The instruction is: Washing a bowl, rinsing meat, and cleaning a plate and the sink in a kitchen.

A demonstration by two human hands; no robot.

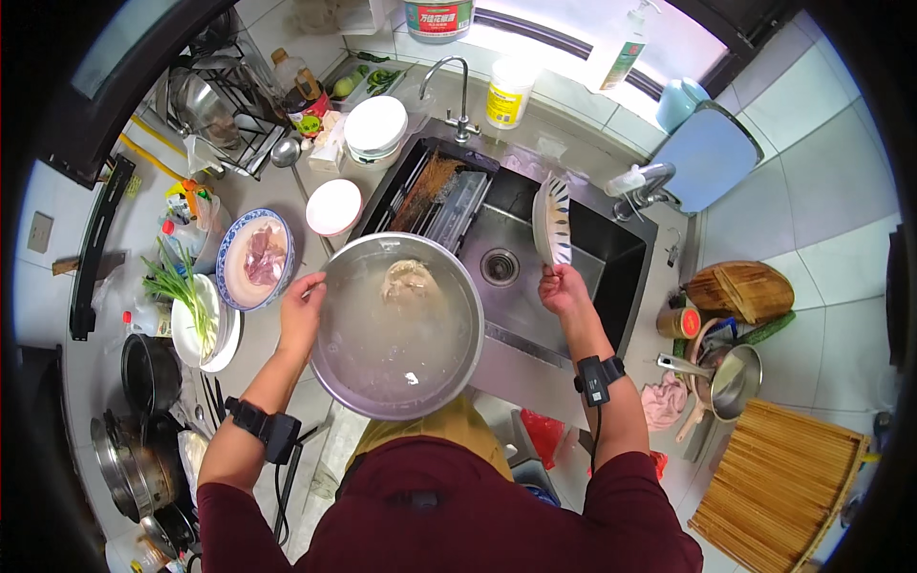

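Note:
A wide metal basin (358, 344) of cloudy water is in front of me, overlapping the sink's near left corner. A pale lump of food (410, 281), perhaps meat, sits in the water. My left hand (299, 315) is at the basin's left rim, thumb and fingers pinched on its edge. Over the right half of the sink, my right hand (562, 289) grips a dish (552, 222) with dark leaf-like marks, tilted on its edge. Below it lies the black sink (530, 286) with a round drain (499, 267). Whatever supports the basin from below is hidden.
Left stand a blue-and-white bowl of raw meat (263, 259), green onions (188, 301) on white dishes and a white bowl (334, 208). Faucets (463, 100) rise behind the sink. Right are a saucepan (734, 383), a wooden board (741, 292) and a bamboo mat (781, 480).

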